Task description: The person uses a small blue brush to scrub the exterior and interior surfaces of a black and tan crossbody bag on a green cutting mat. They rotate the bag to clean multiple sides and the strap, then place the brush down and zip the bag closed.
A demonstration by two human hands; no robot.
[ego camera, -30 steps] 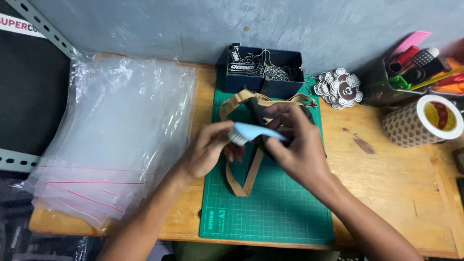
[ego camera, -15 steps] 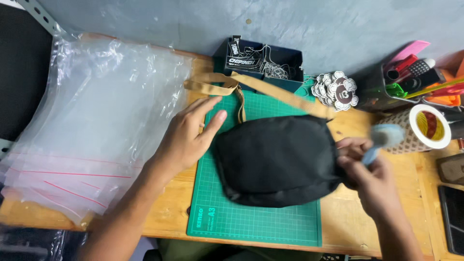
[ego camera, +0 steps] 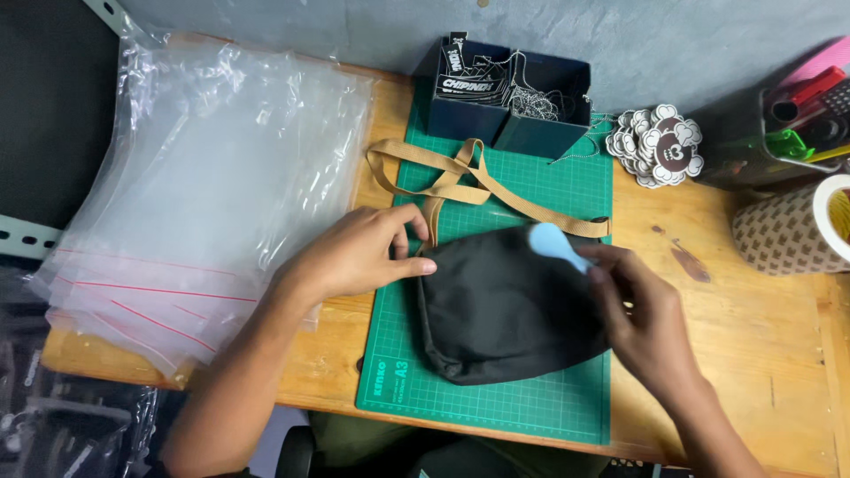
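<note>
Two hands work over one black fabric bag point(ego camera: 509, 305). Left hand point(ego camera: 359, 252): palm down, fingers loosely spread, nothing gripped; thumb and index fingertips press the bag's upper left corner, where the tan strap point(ego camera: 460, 181) joins it. Bag lies directly to the right of this hand, touching the fingertips.

Right hand point(ego camera: 642, 314): fingers closed narrowly around the handle of a light blue tool point(ego camera: 553, 241). The tool's rounded head sits over the bag's top edge, just up and left of the knuckles. Whether the head touches the fabric cannot be told; the hand is motion-blurred. Bag lies under and to the left of this hand, with its right end covered by the fingers.

Bag rests flat on a green cutting mat point(ego camera: 496, 403), between the two hands. Strap runs from the bag's top away from the hands, looped and crossed on the mat's far part, one run coming back along the bag's top edge toward the right hand.

Beyond the strap: dark blue box point(ego camera: 531, 133), two compartments, holding tags and thin cords. Right of the box, beyond the right hand: pile of flower-shaped white tags point(ego camera: 660, 146). Further right: patterned tape roll point(ego camera: 792, 230). Left of the left hand: stack of clear zip bags point(ego camera: 195, 195), overlapped by the left forearm. All of it sits on a wooden table point(ego camera: 753, 354).
</note>
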